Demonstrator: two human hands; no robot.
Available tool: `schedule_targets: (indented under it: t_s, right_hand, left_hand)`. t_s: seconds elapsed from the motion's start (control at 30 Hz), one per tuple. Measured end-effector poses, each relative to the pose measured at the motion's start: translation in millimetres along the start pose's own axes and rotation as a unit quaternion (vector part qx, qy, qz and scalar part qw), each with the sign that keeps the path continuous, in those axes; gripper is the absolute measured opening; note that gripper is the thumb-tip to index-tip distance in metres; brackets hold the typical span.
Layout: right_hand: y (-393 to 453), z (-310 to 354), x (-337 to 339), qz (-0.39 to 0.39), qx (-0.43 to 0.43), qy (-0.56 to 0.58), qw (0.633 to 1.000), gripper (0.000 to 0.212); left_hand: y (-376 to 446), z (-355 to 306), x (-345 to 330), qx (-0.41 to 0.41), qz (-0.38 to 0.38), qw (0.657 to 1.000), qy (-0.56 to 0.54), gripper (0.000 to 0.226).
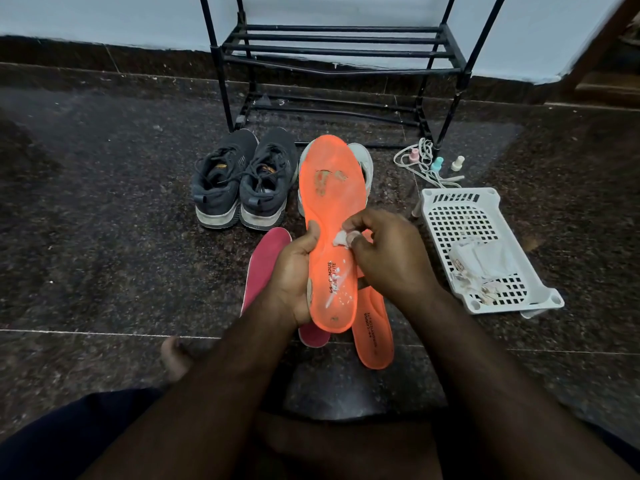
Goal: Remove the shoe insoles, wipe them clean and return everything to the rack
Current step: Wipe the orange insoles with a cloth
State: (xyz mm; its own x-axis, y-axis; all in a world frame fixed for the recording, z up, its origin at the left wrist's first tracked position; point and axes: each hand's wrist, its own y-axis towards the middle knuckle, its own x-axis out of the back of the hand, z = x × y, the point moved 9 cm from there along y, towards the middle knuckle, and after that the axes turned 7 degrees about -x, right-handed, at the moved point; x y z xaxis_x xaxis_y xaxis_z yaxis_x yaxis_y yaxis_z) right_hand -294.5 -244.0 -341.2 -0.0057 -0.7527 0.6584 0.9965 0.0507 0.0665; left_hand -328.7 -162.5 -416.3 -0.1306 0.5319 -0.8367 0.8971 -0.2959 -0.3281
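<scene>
Head view, orange insole in left grip

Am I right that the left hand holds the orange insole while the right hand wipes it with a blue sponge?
Not quite. The head view shows the left hand holding the orange insole, but the right hand pinches a small white wad, likely tissue or cloth, against it, not a blue sponge.
</scene>
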Motion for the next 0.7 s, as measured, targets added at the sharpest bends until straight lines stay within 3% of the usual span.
schedule_targets:
  t_s: [0.27, 0.37, 0.43, 0.7]
  right_hand:
    - [-15.5, 14.5, -20.7, 0.111, 0.004, -0.105, 0.988, 0.019]
    - [-11.7, 11.2, -11.2, 0.071, -0.016, -0.036, 0.997, 0.017]
    - [-9.0, 12.1, -7.6, 0.038, 0.003, -0.052, 0.998, 0.016]
    - [-16.0, 10.2, -33.0, 0.121, -0.005, -0.125, 0.985, 0.015]
  left_hand:
    - [-0.6, -9.1, 1.2, -0.026, -0.018, 0.999, -0.007, 0.074]
    - [-1.9, -11.6, -2.4, -0.036, -0.013, 0.999, -0.010, 0.073]
    - [-2.9, -12.7, -3.6, -0.041, -0.015, 0.999, -0.012, 0.073]
    - [-7.9, -13.1, -8.1, -0.034, -0.019, 0.999, 0.002, 0.081]
